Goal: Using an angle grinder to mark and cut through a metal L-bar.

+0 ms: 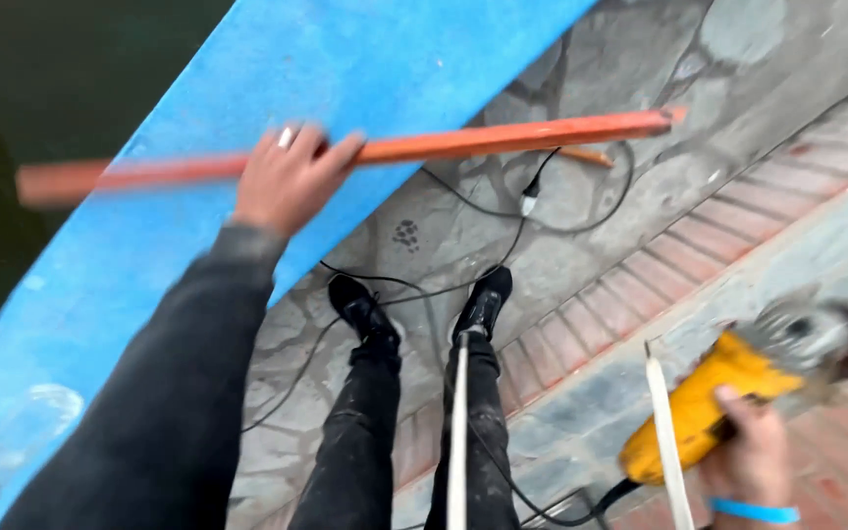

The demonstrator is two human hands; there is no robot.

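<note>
Orange metal bar lies across the blue surface, gripped by the left hand with fingers curled over it. Right hand is wrapped closed around a yellow angle grinder.

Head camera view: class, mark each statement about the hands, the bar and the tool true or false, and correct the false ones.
1. The left hand grips a long orange metal bar. True.
2. The right hand holds a green drill. False: it holds a yellow angle grinder.
3. The bar lies across a blue surface. True.
4. The person is barefoot. False: black shoes are on both feet.
5. Black cables run over the stone paving. True.
6. A red band is on the right wrist. False: the wristband is light blue.
</note>
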